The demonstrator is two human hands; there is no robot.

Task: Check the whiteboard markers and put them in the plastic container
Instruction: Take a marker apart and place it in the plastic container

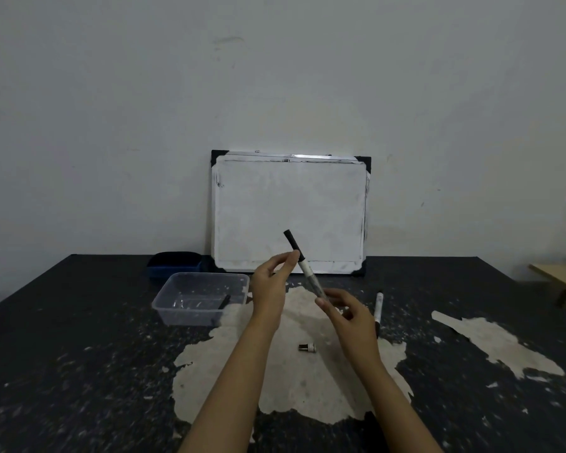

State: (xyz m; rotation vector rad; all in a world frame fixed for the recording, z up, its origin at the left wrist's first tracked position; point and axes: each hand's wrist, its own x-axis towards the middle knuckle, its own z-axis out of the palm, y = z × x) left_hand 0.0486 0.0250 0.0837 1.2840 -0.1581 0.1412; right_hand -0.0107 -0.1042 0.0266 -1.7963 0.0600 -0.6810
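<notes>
A whiteboard marker point(304, 266) with a black cap and a white barrel tilts up above the table. My right hand point(350, 313) grips its lower end. My left hand point(272, 282) has thumb and fingers at the base of the cap; whether it pinches it I cannot tell. A clear plastic container point(200, 299) stands left of my hands with one dark marker point(224, 301) inside. A second marker point(378, 310) lies on the table to the right of my right hand. The whiteboard point(290, 212) leans against the wall behind.
A small dark and white cap-like piece point(307, 347) lies on the worn patch of the black table point(79, 354). A blue eraser box point(174, 264) sits behind the container. A wooden ledge point(559, 279) shows at the far right.
</notes>
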